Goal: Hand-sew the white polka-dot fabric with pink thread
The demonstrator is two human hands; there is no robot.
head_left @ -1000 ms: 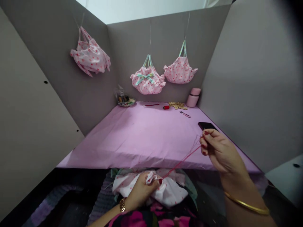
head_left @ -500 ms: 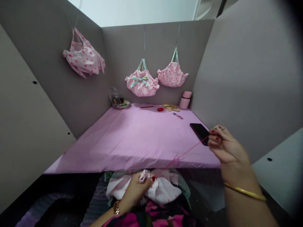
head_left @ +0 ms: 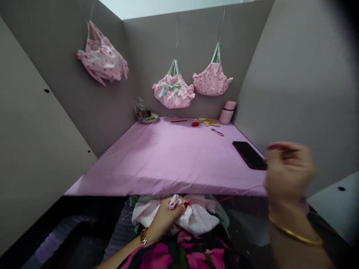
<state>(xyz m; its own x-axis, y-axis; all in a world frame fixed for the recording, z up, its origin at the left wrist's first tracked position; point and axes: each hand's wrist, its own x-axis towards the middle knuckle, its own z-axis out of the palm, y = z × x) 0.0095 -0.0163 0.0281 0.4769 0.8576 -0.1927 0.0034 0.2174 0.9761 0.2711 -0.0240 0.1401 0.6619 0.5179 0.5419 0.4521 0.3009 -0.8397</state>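
My left hand (head_left: pixel 168 216) is closed on a bunched piece of white cloth with pink dots (head_left: pixel 200 220), which lies in my lap below the table edge. A gathered tip of the cloth pokes up by the thumb. Red thread (head_left: pixel 207 202) runs from the cloth to the right, slack and low. Raised beside the phone, my right hand (head_left: pixel 288 172) is blurred by motion, its fingers pinched. The sewing needle at the thread's end, faintly visible earlier, cannot be made out there now.
A black phone (head_left: pixel 249 155) lies on the pink-covered table (head_left: pixel 168 157). Farther back are thread snips (head_left: pixel 217 132), a red spool (head_left: pixel 195 124), a red pencil (head_left: pixel 177 121), a pink flask (head_left: pixel 227 113) and a basket (head_left: pixel 150 118). Dotted cloth pieces (head_left: pixel 174 93) hang on grey partitions (head_left: pixel 157 41).
My right hand has moved farther right and turned, and the thread, taut before, now hangs slack. My left hand keeps its hold on the cloth. The view has shifted slightly.
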